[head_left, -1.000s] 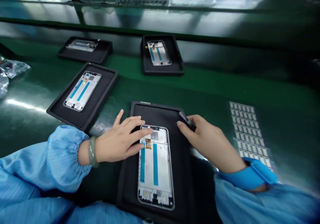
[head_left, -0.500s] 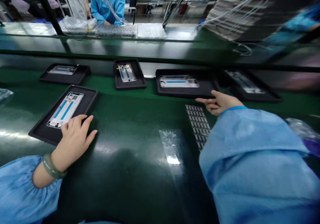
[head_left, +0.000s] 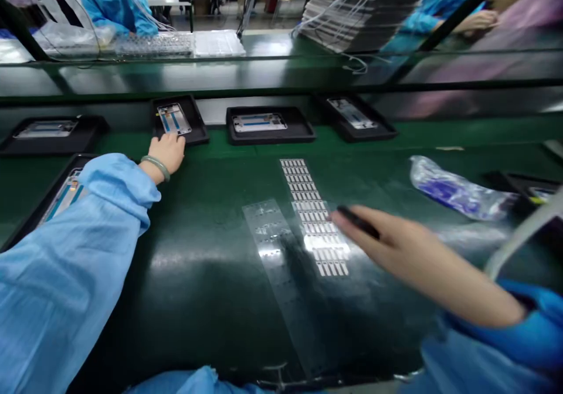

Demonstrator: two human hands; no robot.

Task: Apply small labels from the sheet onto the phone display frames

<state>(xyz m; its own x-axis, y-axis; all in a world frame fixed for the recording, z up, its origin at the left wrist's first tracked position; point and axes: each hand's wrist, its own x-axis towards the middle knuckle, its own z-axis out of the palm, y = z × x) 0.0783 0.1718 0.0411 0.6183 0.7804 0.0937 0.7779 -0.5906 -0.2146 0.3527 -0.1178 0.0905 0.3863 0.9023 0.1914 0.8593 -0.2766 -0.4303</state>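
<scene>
My left hand (head_left: pixel 166 152), with a green bangle at the wrist, reaches to a small black tray (head_left: pixel 199 130) at the back. Its fingers bend over the tray's near edge, fingertips partly hidden, close to the phone frame (head_left: pixel 175 118) with blue strips lying inside. My right hand (head_left: pixel 387 238) is blurred and closed around a slim black tool (head_left: pixel 358 223) whose exact kind I cannot make out. It hovers at the right side of a sheet of small pale stickers (head_left: pixel 308 197). Left of that sheet lies a clear, mostly bare film strip (head_left: pixel 275 247).
More black trays with phone frames stand along the back: one at far left (head_left: pixel 90 133), one in the middle (head_left: pixel 303 133), one further right (head_left: pixel 382 130). Another tray (head_left: pixel 26 227) lies under my left sleeve. A clear-and-purple plastic bag (head_left: pixel 457 192) rests at right. Co-workers stand beyond the ledge.
My view has swung right. My left hand has gone from the near-left tray to a back tray. My right hand has drawn back from the back trays and now shows a black tool.
</scene>
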